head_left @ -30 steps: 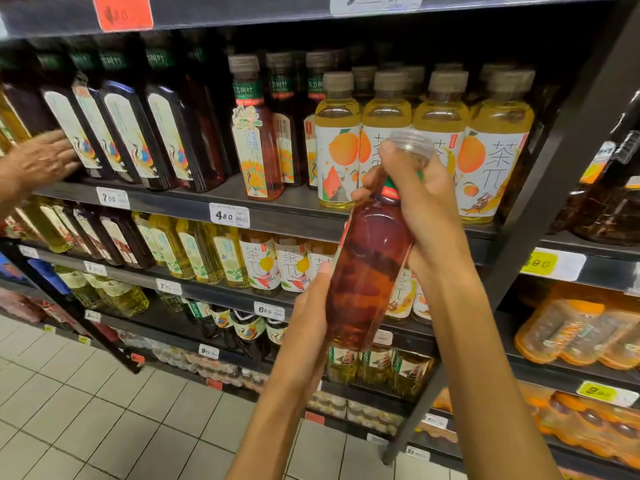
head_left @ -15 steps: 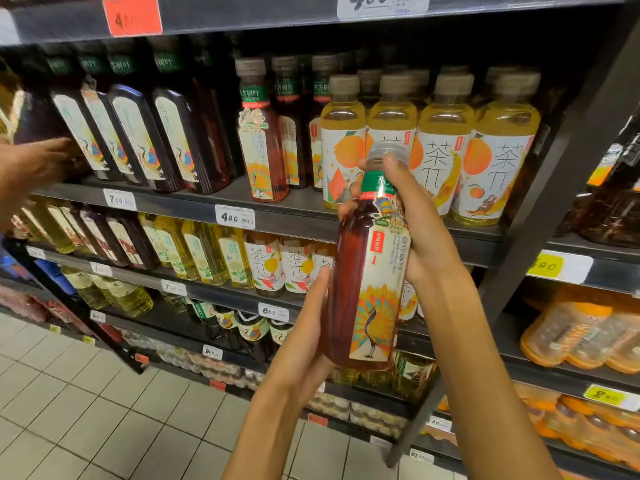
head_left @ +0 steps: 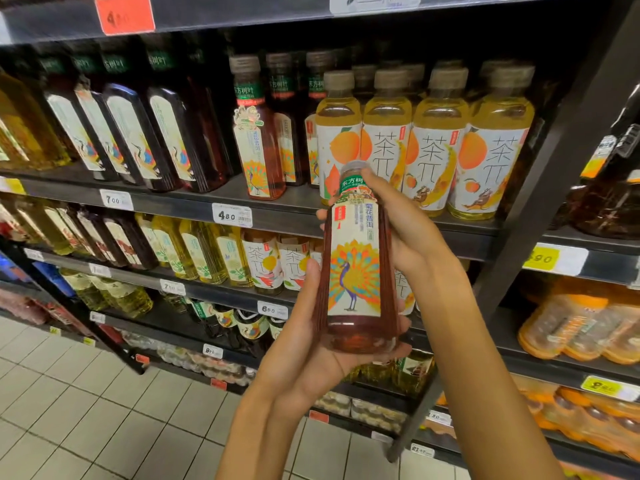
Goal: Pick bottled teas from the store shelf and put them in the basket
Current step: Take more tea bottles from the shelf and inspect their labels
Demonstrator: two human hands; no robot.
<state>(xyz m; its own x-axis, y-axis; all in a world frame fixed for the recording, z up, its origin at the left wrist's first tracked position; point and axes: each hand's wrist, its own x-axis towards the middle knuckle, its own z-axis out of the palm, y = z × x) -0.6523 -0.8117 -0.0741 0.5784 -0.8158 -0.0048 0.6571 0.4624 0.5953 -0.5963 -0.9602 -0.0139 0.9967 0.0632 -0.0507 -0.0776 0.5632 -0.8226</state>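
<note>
A person holds one bottled tea [head_left: 356, 265] upright in front of the store shelf [head_left: 277, 216], off the shelf and in both hands. The bottle holds reddish-brown tea, and its pale label with a bright peacock faces the camera. The left hand [head_left: 311, 355] cups the base from below, palm up, fingers curled under the bottom and the thumb lying up the bottle's left side. The right hand [head_left: 405, 230] wraps the neck and upper body from the right, thumb near the cap and fingertips showing at the label's left edge.

Behind the held bottle, on the shelf, stand yellow tea bottles [head_left: 433, 133] with orange fruit on white labels. Left of them is a matching reddish peacock-label bottle [head_left: 258, 133], and further left a row of dark bottles [head_left: 166, 133] with pale labels. A white price tag [head_left: 231, 215] reading 4.80 sits on the shelf edge. Lower shelves carry more bottles, and at the right are orange drink packs [head_left: 581, 327]. Pale tiled floor [head_left: 69, 410] fills the lower left
</note>
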